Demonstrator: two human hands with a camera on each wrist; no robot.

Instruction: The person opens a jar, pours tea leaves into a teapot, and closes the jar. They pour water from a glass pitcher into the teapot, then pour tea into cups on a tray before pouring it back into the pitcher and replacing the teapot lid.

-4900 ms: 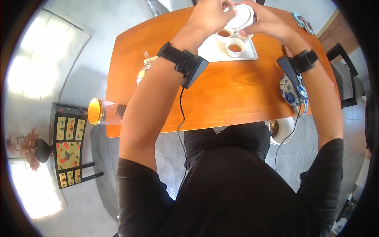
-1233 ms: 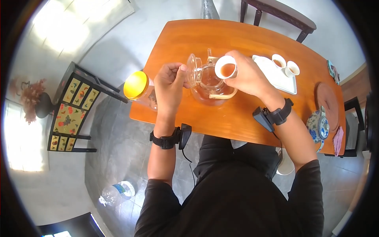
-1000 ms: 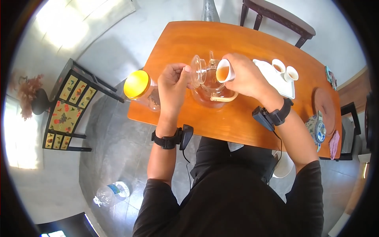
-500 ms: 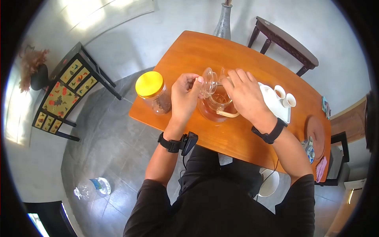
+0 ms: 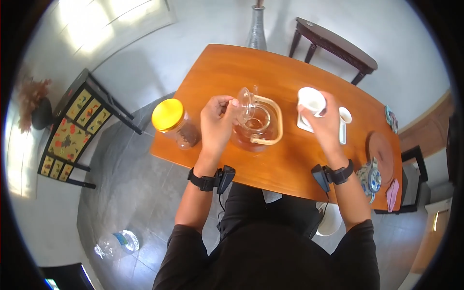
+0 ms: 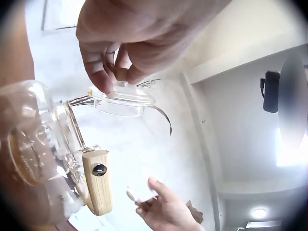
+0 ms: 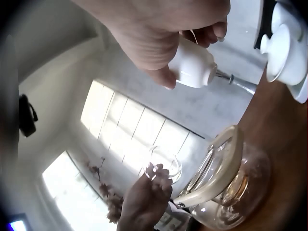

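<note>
My left hand [image 5: 216, 124] pinches the glass lid [image 6: 124, 102] by its knob and holds it tilted beside the opening of the glass teapot [image 5: 249, 138]. The pot has a pale wooden handle [image 5: 279, 121] and brownish liquid inside. My right hand [image 5: 325, 126] grips a small white cup [image 7: 195, 65] between thumb and fingers, over the white tray [image 5: 342, 134]. A white lidded bowl [image 7: 281, 55] stands on that tray, partly overlapped by the held cup in the head view. Another white cup [image 5: 345, 115] is to the right of my right hand.
A yellow-lidded jar [image 5: 169, 115] stands at the table's left edge. On the right are a blue-and-white teapot [image 5: 368, 179], a round brown board [image 5: 381, 150] and a pink cloth [image 5: 392, 194]. A white bucket [image 5: 330, 221] is below the table edge.
My right hand has carried the cup from its tilt over the glass teapot, tea inside, rightward to the tray. Earliest, both hands were at the white bowl. My left hand still holds the lid.
</note>
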